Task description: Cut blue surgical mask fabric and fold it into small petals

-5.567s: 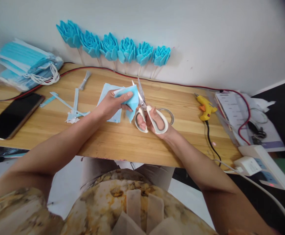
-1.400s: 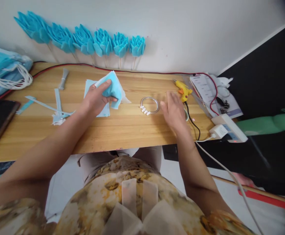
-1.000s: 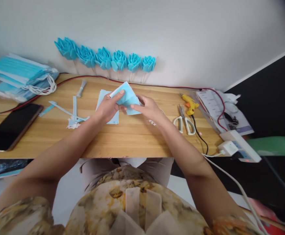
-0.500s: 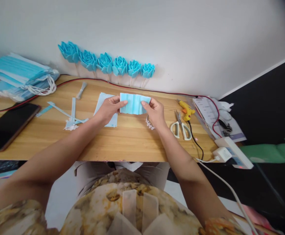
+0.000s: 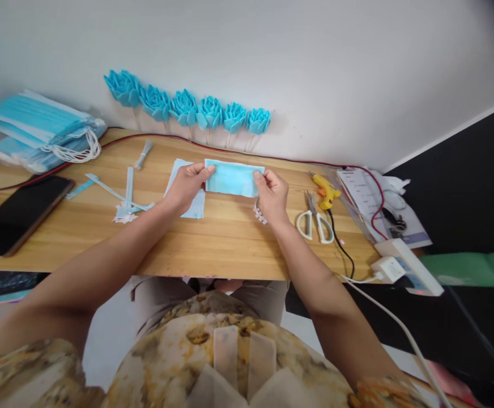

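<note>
Two hands now stretch one light-blue pleated mask-fabric rectangle flat above the far middle of the long wooden table; a second ago it was a bunched, folded wad. The left hand pinches its left edge, the right hand its right edge, both clamped on the fabric. The white-handled scissors, held by the right hand seconds earlier, lie near the table's right edge beside the yellow glue gun. So cutting looks finished and the piece is being spread out.
</note>
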The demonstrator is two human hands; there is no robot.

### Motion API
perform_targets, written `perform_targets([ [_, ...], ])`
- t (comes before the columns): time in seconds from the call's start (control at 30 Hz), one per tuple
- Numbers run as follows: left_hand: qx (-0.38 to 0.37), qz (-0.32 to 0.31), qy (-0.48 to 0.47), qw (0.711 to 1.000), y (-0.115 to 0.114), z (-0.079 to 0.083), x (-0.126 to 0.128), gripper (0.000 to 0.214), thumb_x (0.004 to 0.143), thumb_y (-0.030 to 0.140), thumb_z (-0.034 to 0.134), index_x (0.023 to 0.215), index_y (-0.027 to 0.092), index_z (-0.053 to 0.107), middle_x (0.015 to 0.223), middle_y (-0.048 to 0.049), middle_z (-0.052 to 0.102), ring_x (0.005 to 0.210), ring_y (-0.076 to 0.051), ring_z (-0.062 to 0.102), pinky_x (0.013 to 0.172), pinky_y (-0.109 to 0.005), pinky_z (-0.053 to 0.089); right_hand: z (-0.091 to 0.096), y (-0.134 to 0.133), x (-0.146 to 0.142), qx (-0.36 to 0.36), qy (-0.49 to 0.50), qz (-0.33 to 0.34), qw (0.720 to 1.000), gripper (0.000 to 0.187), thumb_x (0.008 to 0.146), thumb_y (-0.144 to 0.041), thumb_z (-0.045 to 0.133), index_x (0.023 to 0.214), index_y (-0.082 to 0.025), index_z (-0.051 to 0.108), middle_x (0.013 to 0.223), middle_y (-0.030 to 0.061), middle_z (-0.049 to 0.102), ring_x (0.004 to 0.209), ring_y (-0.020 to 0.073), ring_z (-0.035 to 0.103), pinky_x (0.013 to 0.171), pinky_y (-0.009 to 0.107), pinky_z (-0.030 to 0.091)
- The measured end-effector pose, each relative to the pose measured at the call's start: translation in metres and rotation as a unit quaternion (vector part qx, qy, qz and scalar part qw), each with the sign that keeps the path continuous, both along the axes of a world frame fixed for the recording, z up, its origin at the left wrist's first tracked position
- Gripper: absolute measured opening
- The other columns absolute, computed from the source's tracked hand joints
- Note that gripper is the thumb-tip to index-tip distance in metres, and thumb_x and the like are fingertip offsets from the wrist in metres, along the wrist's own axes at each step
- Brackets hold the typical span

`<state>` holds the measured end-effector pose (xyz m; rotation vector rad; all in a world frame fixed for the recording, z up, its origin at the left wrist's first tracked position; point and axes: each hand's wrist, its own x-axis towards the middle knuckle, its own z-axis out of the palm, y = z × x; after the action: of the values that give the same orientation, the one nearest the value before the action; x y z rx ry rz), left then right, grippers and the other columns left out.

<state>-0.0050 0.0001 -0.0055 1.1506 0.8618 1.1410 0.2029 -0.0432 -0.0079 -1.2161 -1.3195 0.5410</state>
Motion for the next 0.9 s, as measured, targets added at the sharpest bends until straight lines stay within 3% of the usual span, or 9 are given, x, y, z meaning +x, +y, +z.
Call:
perform_targets([
  [0.07, 0.020, 0.010, 0.020, 1.000, 0.001, 0.001, -0.002, 0.041, 0.074, 0.046, 0.087, 0.058, 0.017, 0.064, 0.055, 0.0036, 0.052, 0.050, -0.008, 0.045, 0.048, -0.022, 0.038, 0.001, -0.001, 0.001, 0.014, -0.021, -0.015, 1.000, 0.051, 0.092, -0.061, 0.060, 0.065, -0.022, 0.039, 0.064, -0.0056, 0.029, 0.060, 0.0090, 0.028, 0.054, 0.025, 0.026],
  [0.23, 0.007, 0.022, 0.034, 0.999, 0.003, 0.002, -0.004, 0.027, 0.075, 0.032, 0.086, 0.060, 0.016, 0.070, 0.058, 0.0037, 0.055, 0.043, -0.005, 0.040, 0.039, -0.021, 0.030, 0.003, -0.004, 0.003, 0.053, -0.080, -0.032, 0.995, 0.042, 0.095, -0.052, 0.061, 0.068, -0.022, 0.049, 0.062, -0.0059, 0.033, 0.060, 0.0095, 0.031, 0.056, 0.025, 0.028],
  [0.37, -0.030, 0.018, -0.016, 0.999, 0.001, 0.003, 0.000, 0.020, 0.079, 0.023, 0.084, 0.067, 0.015, 0.071, 0.065, 0.0009, 0.064, 0.055, -0.008, 0.056, 0.048, -0.019, 0.047, 0.001, -0.003, 0.004, 0.062, -0.105, -0.027, 0.992, 0.036, 0.093, -0.047, 0.063, 0.070, -0.021, 0.052, 0.064, -0.0054, 0.040, 0.061, 0.0098, 0.036, 0.060, 0.025, 0.034],
  [0.5, -0.038, -0.009, -0.071, 0.997, -0.001, 0.006, 0.002, 0.024, 0.086, 0.024, 0.081, 0.069, 0.013, 0.067, 0.067, 0.0000, 0.065, 0.063, -0.010, 0.063, 0.059, -0.022, 0.057, 0.000, -0.002, 0.002, 0.055, -0.095, -0.031, 0.993, 0.038, 0.091, -0.047, 0.064, 0.067, -0.022, 0.047, 0.063, -0.0055, 0.037, 0.061, 0.0099, 0.036, 0.060, 0.026, 0.035],
  [0.77, -0.016, -0.023, -0.063, 0.998, -0.005, 0.012, 0.002, 0.035, 0.090, 0.030, 0.079, 0.064, 0.014, 0.062, 0.059, 0.0016, 0.058, 0.052, -0.008, 0.055, 0.048, -0.019, 0.049, 0.000, -0.001, -0.004, 0.030, -0.070, -0.032, 0.997, 0.046, 0.093, -0.054, 0.059, 0.065, -0.023, 0.038, 0.062, -0.0062, 0.031, 0.060, 0.0098, 0.030, 0.056, 0.026, 0.028],
  [0.9, -0.014, 0.001, -0.062, 0.998, -0.007, 0.015, 0.003, 0.033, 0.089, 0.031, 0.080, 0.066, 0.014, 0.064, 0.062, 0.0008, 0.060, 0.055, -0.009, 0.057, 0.050, -0.021, 0.051, -0.003, 0.001, -0.001, 0.019, -0.061, -0.029, 0.998, 0.048, 0.093, -0.057, 0.058, 0.066, -0.024, 0.037, 0.064, -0.0063, 0.032, 0.061, 0.0101, 0.031, 0.059, 0.027, 0.029],
])
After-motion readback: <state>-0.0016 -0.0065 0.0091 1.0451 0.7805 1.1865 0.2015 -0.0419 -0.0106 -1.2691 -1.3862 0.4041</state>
